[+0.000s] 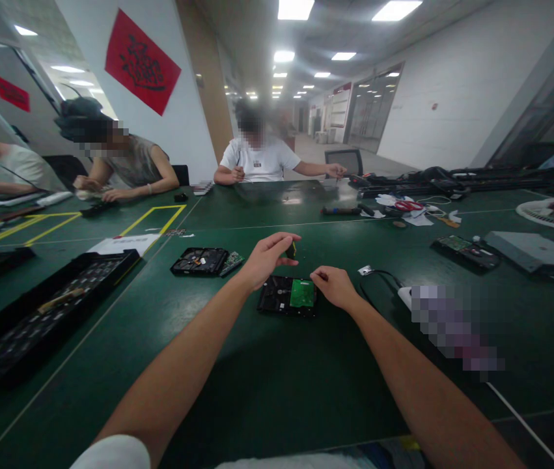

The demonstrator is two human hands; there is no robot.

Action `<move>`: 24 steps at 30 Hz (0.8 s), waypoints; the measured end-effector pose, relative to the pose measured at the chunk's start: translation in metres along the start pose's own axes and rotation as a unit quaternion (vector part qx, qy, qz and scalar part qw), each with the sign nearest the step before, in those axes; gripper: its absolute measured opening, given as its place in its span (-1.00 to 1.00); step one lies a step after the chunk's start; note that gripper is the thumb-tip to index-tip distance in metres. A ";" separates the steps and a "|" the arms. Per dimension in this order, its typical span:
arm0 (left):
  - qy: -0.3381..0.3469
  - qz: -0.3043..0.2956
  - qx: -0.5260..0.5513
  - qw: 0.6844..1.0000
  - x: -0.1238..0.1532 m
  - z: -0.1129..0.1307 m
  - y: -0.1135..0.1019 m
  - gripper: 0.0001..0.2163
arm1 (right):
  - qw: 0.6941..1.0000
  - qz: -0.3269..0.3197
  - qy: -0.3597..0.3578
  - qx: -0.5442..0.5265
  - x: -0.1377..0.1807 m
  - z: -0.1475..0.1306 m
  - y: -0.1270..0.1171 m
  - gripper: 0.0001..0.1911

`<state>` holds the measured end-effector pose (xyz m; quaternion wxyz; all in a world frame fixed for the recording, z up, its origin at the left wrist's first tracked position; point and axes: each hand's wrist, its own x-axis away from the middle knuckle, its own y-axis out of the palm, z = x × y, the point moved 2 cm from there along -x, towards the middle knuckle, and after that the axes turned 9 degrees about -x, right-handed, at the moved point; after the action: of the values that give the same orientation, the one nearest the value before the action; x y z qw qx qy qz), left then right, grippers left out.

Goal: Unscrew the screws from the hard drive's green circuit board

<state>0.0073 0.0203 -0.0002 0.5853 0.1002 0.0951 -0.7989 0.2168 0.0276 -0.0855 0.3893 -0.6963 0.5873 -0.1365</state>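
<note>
Hard drive (279, 299) lies by narrowed right hand (338, 285); left hand (267, 260) pinches object (293, 250); tray (86, 303) holds tan piece (62, 299).

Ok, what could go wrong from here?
The small dark-and-yellow object in the left hand could slip and strike the exposed green circuit board on the nearby hard drive.
The right forearm might snag the black cable beside it.
Small bits lying on the other drive might scatter if the left forearm bumped it.

Panel lights (296, 9), glass doors (374, 107) and a green worktable (281, 384) suggest an office workroom.
</note>
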 end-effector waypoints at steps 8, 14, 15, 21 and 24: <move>-0.008 0.038 -0.004 0.999 -0.002 -0.003 -0.003 -0.71 | 1.000 0.001 0.003 -0.003 0.000 0.000 -0.001 -0.72; 0.008 0.077 -0.058 0.995 -0.002 -0.006 -0.003 -0.66 | 1.000 -0.001 0.003 -0.007 0.000 0.000 0.000 -0.73; 0.010 0.074 -0.057 0.996 -0.002 -0.006 -0.002 -0.66 | 1.000 0.000 0.004 -0.007 0.000 0.000 0.000 -0.73; 0.024 0.036 -0.044 0.998 -0.002 -0.005 0.000 -0.65 | 1.000 0.000 0.006 -0.007 0.000 -0.001 0.000 -0.73; 0.012 0.032 -0.024 0.999 -0.002 -0.004 0.000 -0.66 | 1.000 0.001 0.002 -0.005 0.000 0.000 0.000 -0.73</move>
<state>0.0084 0.0230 -0.0037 0.6117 0.0986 0.1174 -0.7761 0.2168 0.0277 -0.0855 0.3854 -0.6972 0.5893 -0.1345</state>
